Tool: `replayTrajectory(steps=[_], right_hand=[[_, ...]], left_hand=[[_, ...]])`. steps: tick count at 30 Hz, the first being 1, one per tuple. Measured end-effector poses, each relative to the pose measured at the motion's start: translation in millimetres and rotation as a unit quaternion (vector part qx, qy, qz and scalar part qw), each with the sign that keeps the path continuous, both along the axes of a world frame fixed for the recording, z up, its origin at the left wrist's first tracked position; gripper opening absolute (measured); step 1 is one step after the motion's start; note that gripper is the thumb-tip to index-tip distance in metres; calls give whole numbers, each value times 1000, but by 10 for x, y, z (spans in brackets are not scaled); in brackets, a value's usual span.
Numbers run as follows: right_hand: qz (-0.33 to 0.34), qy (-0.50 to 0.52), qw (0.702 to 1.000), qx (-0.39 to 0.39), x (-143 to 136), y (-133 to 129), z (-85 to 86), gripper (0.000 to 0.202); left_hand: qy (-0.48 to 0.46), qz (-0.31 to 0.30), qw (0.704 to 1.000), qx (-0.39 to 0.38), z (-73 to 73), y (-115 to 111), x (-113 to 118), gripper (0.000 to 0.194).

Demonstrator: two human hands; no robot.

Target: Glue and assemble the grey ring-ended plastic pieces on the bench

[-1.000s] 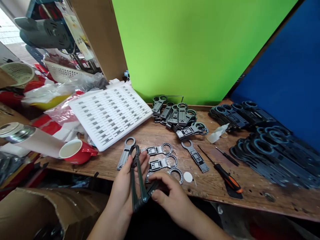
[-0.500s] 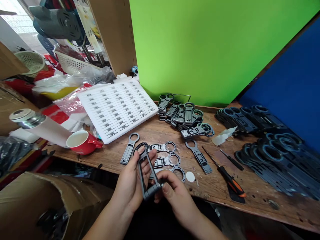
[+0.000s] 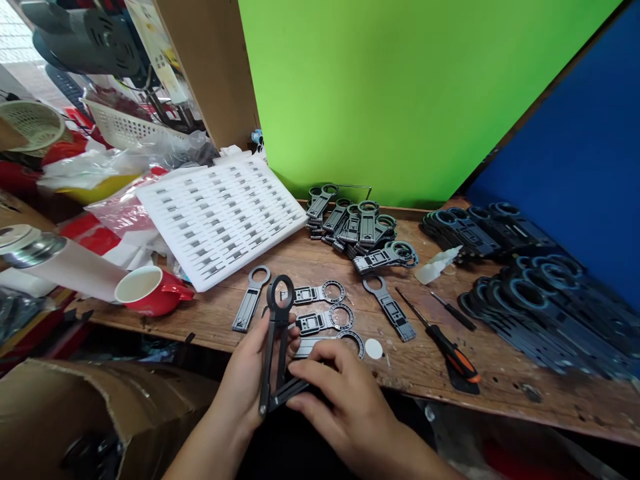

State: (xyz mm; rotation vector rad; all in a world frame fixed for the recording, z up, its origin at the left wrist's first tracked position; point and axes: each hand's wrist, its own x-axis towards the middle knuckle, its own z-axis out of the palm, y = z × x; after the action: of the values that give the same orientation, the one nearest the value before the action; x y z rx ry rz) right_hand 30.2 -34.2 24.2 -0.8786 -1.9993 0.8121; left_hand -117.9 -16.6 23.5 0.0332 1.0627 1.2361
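A dark frame with a ring at its top [image 3: 273, 347] is held upright over the front edge of the wooden bench. My left hand [image 3: 247, 377] grips its long side, the fingers wrapping behind it. My right hand [image 3: 340, 393] pinches a dark arm at its lower end, swung out to the right. Beyond the hands lie several grey ring-ended parts [image 3: 320, 322], partly hidden by the fingers. One more grey part [image 3: 247, 303] rests to the left and another [image 3: 393, 310] to the right. A white disc [image 3: 373, 349] sits beside them.
A white tray of small metal pieces [image 3: 225, 220], a red mug [image 3: 150, 291] and a flask [image 3: 75, 267] stand left. Piles of ring-ended parts [image 3: 367, 223] lie behind and at right [image 3: 540, 300]. An orange-black screwdriver [image 3: 445, 343], a smaller one [image 3: 455, 312] and a cardboard box [image 3: 150, 413] are near.
The held frame has been turned, and its lower arm now angles out to the right. My right hand has shifted its hold on that end. The camera view has moved slightly right.
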Motion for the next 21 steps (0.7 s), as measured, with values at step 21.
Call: replayTrajectory(steps=[21], right_hand=[[30, -1, 997, 67, -37, -19, 31, 28]], left_hand=[[213, -50, 974, 64, -98, -81, 30, 37]])
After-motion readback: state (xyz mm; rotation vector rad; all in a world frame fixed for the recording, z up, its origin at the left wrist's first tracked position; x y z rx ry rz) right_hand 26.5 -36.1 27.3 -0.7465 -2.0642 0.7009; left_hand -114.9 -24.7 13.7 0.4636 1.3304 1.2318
